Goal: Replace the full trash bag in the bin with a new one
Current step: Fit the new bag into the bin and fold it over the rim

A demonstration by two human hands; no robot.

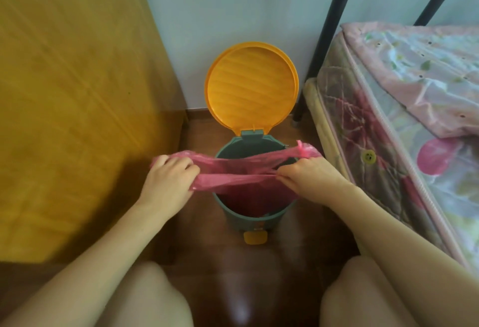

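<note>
A small grey-green pedal bin (pixel 255 216) stands on the wooden floor against the wall, its round orange lid (pixel 251 85) flipped up. A thin pink trash bag (pixel 233 179) is stretched across the bin's mouth, its lower part hanging inside the bin. My left hand (pixel 168 179) grips the bag's rim at the left of the bin. My right hand (pixel 308 176) grips the rim at the right, with a bunched end of pink plastic sticking up behind it. The bag's contents are hidden.
A yellow wooden cabinet side (pixel 77 106) rises close on the left. A mattress with a pink floral cover (pixel 404 119) and black bed posts (pixel 324 41) crowd the right. The orange foot pedal (pixel 255 237) points toward my knees (pixel 363 295).
</note>
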